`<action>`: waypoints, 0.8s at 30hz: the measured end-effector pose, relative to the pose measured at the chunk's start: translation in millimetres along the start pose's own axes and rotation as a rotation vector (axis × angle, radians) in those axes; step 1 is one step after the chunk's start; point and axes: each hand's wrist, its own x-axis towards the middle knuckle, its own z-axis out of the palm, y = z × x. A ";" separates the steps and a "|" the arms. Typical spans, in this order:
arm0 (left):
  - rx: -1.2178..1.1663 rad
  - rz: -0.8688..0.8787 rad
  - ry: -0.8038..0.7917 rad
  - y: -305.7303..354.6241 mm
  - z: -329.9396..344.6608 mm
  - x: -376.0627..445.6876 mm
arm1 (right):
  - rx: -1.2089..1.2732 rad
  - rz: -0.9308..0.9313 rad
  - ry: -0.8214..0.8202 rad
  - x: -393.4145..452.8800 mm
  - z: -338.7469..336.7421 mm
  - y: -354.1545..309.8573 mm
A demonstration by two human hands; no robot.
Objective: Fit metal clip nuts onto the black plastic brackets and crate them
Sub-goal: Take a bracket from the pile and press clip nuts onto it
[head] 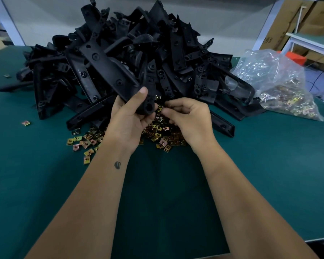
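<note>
Fingers first: those of my left hand (pixel 128 116) are curled round the near end of one black plastic bracket (pixel 118 81), thumb on top, so its hole faces me above the table (pixel 45 184). My right hand (pixel 187 120) has its fingertips (pixel 166 111) drawn together just beside that end; they seem to pinch a clip nut, but the nut itself is hidden, so I cannot say for sure.

Under both hands lies a loose scatter of metal clip nuts (pixel 86 143), spreading toward the table's left edge, with two strays, (pixel 26 123) and (pixel 7 75), well apart near that edge. Behind them the heap of brackets (pixel 138 43) fills the far middle of the table. Toward the far right corner sits a clear bag of more hardware (pixel 277 85). No crate shows.

To fit this nut well, I judge I should keep the bracket steady with the left hand and bring the nut's open side square to the bracket's edge at the hole. It should slide on straight, not cocked, until the threaded part sits over the hole. A tilted start would likely jam or spring the clip. Pressing with the thumb pad rather than the nail should seat it evenly.
</note>
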 end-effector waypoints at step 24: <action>-0.123 -0.189 -0.227 -5.3 6.6 -6.9 | 0.866 0.152 -0.060 1.4 -11.1 -8.9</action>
